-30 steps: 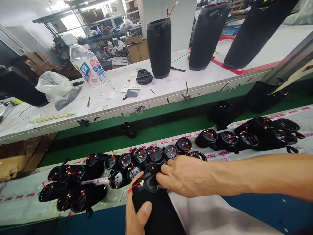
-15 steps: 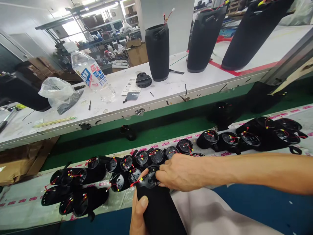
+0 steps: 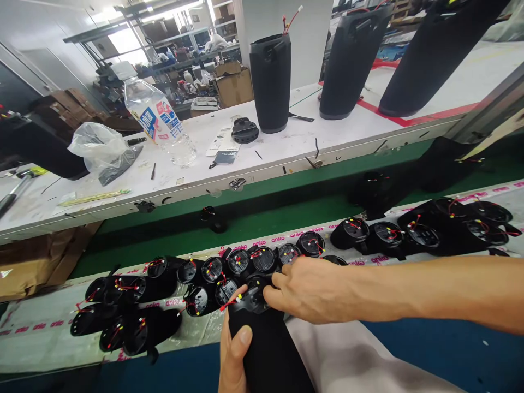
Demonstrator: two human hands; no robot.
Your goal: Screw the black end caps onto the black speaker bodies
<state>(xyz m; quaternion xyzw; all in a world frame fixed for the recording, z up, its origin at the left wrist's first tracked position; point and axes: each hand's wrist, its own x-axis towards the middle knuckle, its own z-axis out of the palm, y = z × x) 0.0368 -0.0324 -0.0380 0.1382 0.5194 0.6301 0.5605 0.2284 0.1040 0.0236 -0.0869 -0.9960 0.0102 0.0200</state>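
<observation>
My left hand (image 3: 234, 352) is wrapped round a black, fabric-covered cylindrical speaker housing (image 3: 272, 349), tilted with its top end away from me. Red wires with a small white and yellow connector (image 3: 238, 298) stick out at the left of its top rim. My right hand (image 3: 297, 289) reaches in from the right, its fingers bent and pressed together at that top end. What those fingers pinch, if anything, is hidden behind them. Just beyond lie several similar black housings (image 3: 264, 260), their open ends showing red wires.
A white workbench (image 3: 192, 188) runs across the far side. On it stand a plastic bottle (image 3: 159, 120), a plastic bag (image 3: 100, 147), a black round part (image 3: 244, 131) and upright black housings (image 3: 271, 87). More housings (image 3: 137, 333) lie on the low printed-film-covered surface (image 3: 36, 327).
The view has shifted slightly. Both hands stay at the same housing, with my right hand's fingers moved only a little at its top end.
</observation>
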